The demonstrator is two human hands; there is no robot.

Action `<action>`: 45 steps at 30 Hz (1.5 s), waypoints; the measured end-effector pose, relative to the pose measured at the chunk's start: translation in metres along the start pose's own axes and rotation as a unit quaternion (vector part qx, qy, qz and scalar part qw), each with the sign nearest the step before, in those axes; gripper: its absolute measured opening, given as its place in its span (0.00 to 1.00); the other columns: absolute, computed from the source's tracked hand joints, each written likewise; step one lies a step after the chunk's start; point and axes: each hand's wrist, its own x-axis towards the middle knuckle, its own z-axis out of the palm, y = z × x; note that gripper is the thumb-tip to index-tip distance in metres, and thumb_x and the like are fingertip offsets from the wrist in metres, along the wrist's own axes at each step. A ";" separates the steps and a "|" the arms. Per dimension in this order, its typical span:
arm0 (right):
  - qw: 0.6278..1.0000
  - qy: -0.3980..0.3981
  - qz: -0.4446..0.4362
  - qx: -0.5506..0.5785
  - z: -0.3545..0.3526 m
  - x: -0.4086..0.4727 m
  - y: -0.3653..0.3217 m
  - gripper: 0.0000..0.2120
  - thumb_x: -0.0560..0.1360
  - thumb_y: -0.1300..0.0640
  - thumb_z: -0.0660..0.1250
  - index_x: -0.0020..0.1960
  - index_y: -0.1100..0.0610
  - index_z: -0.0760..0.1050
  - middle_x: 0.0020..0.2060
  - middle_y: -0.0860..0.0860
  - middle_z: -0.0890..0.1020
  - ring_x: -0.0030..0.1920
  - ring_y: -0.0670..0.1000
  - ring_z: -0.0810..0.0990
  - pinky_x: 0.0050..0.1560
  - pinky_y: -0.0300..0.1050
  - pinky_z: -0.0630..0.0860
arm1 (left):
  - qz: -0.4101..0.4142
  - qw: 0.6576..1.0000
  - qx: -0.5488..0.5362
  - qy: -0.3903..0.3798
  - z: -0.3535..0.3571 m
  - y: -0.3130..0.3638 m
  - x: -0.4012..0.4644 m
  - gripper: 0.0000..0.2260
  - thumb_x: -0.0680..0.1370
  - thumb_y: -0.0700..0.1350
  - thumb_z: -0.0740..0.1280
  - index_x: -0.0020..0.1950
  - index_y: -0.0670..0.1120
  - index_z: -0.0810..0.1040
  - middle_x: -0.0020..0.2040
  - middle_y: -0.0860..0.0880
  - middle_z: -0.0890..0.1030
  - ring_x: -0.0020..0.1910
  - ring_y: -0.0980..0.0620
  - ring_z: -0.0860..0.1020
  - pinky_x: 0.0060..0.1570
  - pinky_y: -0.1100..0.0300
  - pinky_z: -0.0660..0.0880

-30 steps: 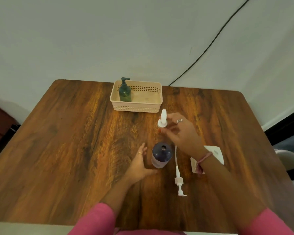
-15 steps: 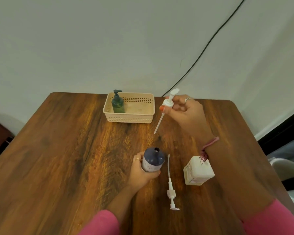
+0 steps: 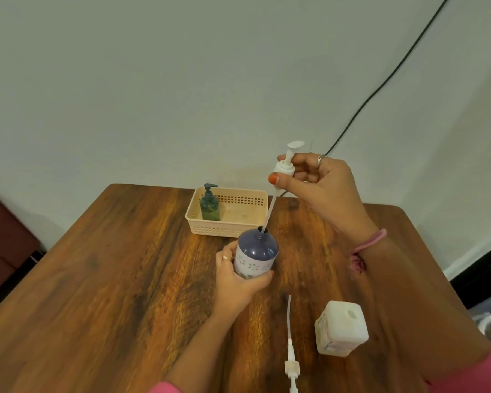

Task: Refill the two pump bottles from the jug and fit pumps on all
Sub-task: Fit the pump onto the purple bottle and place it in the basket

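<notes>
The left hand (image 3: 238, 276) wraps around the purple bottle (image 3: 256, 255), its fingers (image 3: 226, 255) curled on the left side and the thumb pressed against the lower front. The bottle stands near the middle of the wooden worktop (image 3: 102, 279), just in front of the basket (image 3: 227, 212), with its neck open at the top.

The right hand (image 3: 321, 188) is raised above and to the right of the bottle. Its thumb and fingers pinch the collar of a white pump (image 3: 284, 168), whose head points up and to the right. The pump's thin tube slants down to the left, and its lower end sits in the bottle's neck. The collar is well above the neck.

A second white pump (image 3: 291, 355) lies loose on the worktop near the front edge, with its tube pointing away from the person. Just to its right stands the white jug (image 3: 342, 331), whose top shows an open hole.

The cream basket sits at the far side of the worktop. In its left end stands a green bottle (image 3: 209, 207) with a dark pump fitted. A black cable (image 3: 380, 89) runs down the wall behind. Both sleeves are pink, and a pink band circles the right wrist.
</notes>
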 end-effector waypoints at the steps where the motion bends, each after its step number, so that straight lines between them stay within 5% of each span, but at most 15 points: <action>1: 1.000 0.000 0.000 -0.010 0.000 0.000 0.000 0.18 0.66 0.54 0.77 0.55 0.54 0.81 0.44 0.49 0.86 0.45 0.51 0.84 0.53 0.50 0.80 | 0.004 1.000 0.001 0.005 0.000 0.005 0.002 0.36 0.56 0.55 0.81 0.56 0.73 0.65 0.60 0.53 0.72 0.59 0.53 0.76 0.54 0.50 0.81; 8: 0.997 -0.029 0.002 -0.070 0.001 0.001 -0.002 0.21 0.63 0.52 0.79 0.53 0.55 0.81 0.44 0.47 0.85 0.43 0.44 0.84 0.51 0.43 0.81 | 0.041 0.999 -0.009 0.025 0.005 0.037 0.013 0.35 0.55 0.55 0.80 0.57 0.65 0.67 0.59 0.50 0.73 0.58 0.52 0.76 0.51 0.50 0.82; 14: 0.997 -0.019 0.008 -0.075 0.002 0.003 -0.001 0.23 0.62 0.52 0.79 0.54 0.50 0.77 0.44 0.44 0.83 0.44 0.42 0.83 0.46 0.36 0.80 | 0.058 0.998 -0.015 0.026 0.010 0.058 0.019 0.37 0.57 0.56 0.79 0.61 0.62 0.65 0.59 0.52 0.73 0.57 0.54 0.75 0.45 0.65 0.80; 22: 0.996 -0.006 0.021 -0.087 0.003 0.003 0.002 0.23 0.59 0.48 0.80 0.50 0.50 0.77 0.39 0.41 0.81 0.40 0.40 0.81 0.41 0.31 0.78 | 0.066 0.997 -0.048 0.012 0.010 0.074 0.026 0.37 0.56 0.55 0.80 0.61 0.58 0.68 0.59 0.48 0.74 0.56 0.52 0.77 0.50 0.53 0.81; 26: 0.993 -0.064 0.057 -0.083 -0.006 0.006 0.003 0.26 0.59 0.43 0.77 0.52 0.52 0.76 0.46 0.45 0.83 0.47 0.44 0.82 0.48 0.39 0.80 | 0.059 0.997 -0.044 0.003 0.011 0.079 0.026 0.38 0.55 0.56 0.79 0.62 0.56 0.67 0.59 0.48 0.74 0.57 0.53 0.76 0.50 0.54 0.81; 31: 0.985 -0.151 0.056 0.068 -0.020 0.001 0.003 0.22 0.71 0.59 0.72 0.64 0.54 0.75 0.56 0.49 0.83 0.56 0.47 0.81 0.56 0.43 0.78 | 0.064 0.997 -0.033 -0.003 0.011 0.084 0.025 0.35 0.55 0.58 0.78 0.57 0.63 0.65 0.58 0.51 0.74 0.56 0.55 0.76 0.50 0.56 0.81; 38: 0.997 -0.024 0.039 0.063 -0.003 -0.002 0.014 0.13 0.69 0.57 0.75 0.53 0.53 0.81 0.47 0.50 0.85 0.50 0.48 0.83 0.53 0.46 0.79 | 0.061 0.997 -0.042 0.009 0.016 0.087 0.025 0.35 0.55 0.57 0.79 0.58 0.59 0.67 0.57 0.48 0.76 0.54 0.52 0.78 0.47 0.52 0.82; 41: 0.999 0.025 0.023 0.035 0.006 -0.005 0.017 0.16 0.64 0.49 0.77 0.49 0.53 0.80 0.44 0.48 0.85 0.46 0.46 0.83 0.46 0.39 0.79 | 0.066 0.997 -0.041 0.021 0.017 0.084 0.025 0.35 0.56 0.55 0.80 0.59 0.57 0.68 0.58 0.46 0.75 0.54 0.50 0.79 0.48 0.49 0.82; 45: 0.998 0.035 0.039 0.029 0.010 -0.005 0.021 0.21 0.61 0.44 0.77 0.49 0.54 0.78 0.44 0.50 0.85 0.46 0.49 0.84 0.47 0.43 0.81 | 0.061 0.997 -0.039 0.028 0.018 0.079 0.026 0.36 0.56 0.54 0.80 0.60 0.57 0.68 0.58 0.46 0.75 0.55 0.50 0.78 0.49 0.49 0.82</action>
